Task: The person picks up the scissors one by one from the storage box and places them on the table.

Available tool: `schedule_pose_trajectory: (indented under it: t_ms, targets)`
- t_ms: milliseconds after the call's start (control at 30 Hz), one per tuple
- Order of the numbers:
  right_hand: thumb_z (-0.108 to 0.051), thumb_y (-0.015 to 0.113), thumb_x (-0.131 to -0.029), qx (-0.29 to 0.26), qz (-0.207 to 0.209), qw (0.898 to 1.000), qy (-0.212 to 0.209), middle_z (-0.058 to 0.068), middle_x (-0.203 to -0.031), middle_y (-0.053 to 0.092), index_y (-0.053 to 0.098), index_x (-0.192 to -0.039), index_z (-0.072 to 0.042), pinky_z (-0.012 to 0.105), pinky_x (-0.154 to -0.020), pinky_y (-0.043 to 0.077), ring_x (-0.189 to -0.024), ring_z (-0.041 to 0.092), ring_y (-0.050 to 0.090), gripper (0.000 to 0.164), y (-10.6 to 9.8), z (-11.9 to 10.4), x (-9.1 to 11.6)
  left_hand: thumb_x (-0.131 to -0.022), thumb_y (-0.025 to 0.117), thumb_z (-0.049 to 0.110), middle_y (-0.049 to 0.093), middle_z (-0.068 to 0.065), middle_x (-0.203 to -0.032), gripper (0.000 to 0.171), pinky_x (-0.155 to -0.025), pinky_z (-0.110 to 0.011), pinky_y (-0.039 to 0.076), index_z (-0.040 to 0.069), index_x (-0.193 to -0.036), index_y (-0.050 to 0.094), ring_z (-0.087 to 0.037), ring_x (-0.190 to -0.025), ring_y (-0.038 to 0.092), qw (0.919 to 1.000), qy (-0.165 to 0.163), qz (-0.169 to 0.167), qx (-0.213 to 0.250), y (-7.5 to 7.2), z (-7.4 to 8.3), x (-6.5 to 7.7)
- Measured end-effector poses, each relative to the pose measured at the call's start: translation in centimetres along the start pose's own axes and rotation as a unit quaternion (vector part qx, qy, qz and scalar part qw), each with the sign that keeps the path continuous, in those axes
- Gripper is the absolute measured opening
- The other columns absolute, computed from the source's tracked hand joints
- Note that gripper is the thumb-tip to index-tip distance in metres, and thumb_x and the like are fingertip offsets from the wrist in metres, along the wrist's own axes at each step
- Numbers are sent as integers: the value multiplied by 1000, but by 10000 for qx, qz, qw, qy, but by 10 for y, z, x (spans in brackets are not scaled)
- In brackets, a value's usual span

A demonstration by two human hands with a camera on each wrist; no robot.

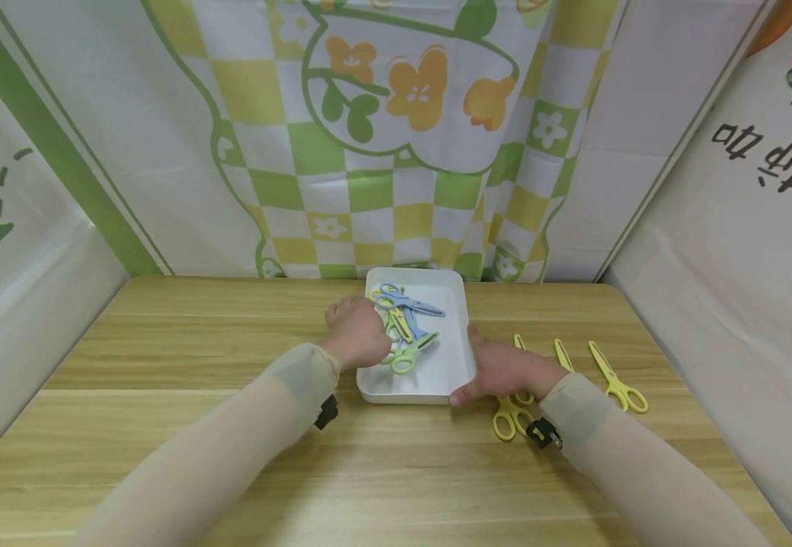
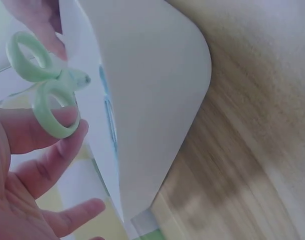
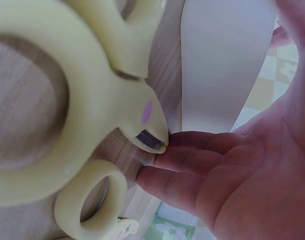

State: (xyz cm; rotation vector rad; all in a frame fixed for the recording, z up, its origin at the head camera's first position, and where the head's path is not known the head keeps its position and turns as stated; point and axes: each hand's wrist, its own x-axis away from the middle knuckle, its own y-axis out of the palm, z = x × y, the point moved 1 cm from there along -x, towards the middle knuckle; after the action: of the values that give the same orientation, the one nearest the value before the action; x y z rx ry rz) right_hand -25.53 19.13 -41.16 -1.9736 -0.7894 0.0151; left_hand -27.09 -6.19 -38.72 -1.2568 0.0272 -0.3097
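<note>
My left hand (image 1: pixel 358 332) is over the left side of a white tray (image 1: pixel 447 346), pinching light green scissors (image 2: pixel 30 74) by one handle loop. Their blades point into the tray in the head view. Blue scissors (image 1: pixel 419 304) and yellow scissors (image 1: pixel 401 325) lie in a pile there, partly hidden by that hand. At the tray's right wall is my right hand (image 1: pixel 505 370), thumb by the near corner and fingers straight along the outside. Beneath its wrist lie yellow scissors (image 1: pixel 511 420) on the table.
More yellow scissors (image 1: pixel 604 365) lie to the right on the wooden table (image 1: pixel 232 334), blades pointing away, one pair partly covered by the right arm. A checked curtain (image 1: pixel 375 190) hangs close behind the tray. White printed cloth walls (image 1: pixel 724 251) stand at both sides.
</note>
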Motion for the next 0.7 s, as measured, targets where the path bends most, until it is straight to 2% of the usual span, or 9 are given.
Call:
schedule_pose_trajectory:
  t_ms: [200,367,500,700]
  targets:
    - [-50,87,-72,14,54,9999,-164,38,-156,6,-10,-150,14,52,-108,34,-131,45,42,141,0,0,0,-82,56,12,49,-10,-146,22,-111,-63,9,10,-61,63,-40,-140,26,9999,111,-73,70,1,-4,13]
    - [-49,88,-72,-12,55,9998,-180,38,-156,8,-11,-150,14,52,-108,34,-131,45,42,141,0,2,0,-80,57,9,48,-11,-146,20,-110,-63,11,12,-60,62,-41,-140,25,9994,303,-66,158,3,-7,21]
    - [-49,88,-71,8,52,9998,-185,36,-157,8,-11,-151,12,51,-109,33,-133,43,41,141,0,2,-1,-79,60,12,47,-12,-146,20,-108,-63,14,14,-59,61,-42,-140,23,9987,471,50,207,4,-9,27]
    - [-49,88,-72,-53,23,9999,-152,36,-157,10,-12,-152,11,52,-108,33,-133,42,42,141,0,1,0,-78,69,19,47,-13,-145,22,-105,-61,17,19,-57,61,-42,-138,24,9960,679,400,421,8,-9,41]
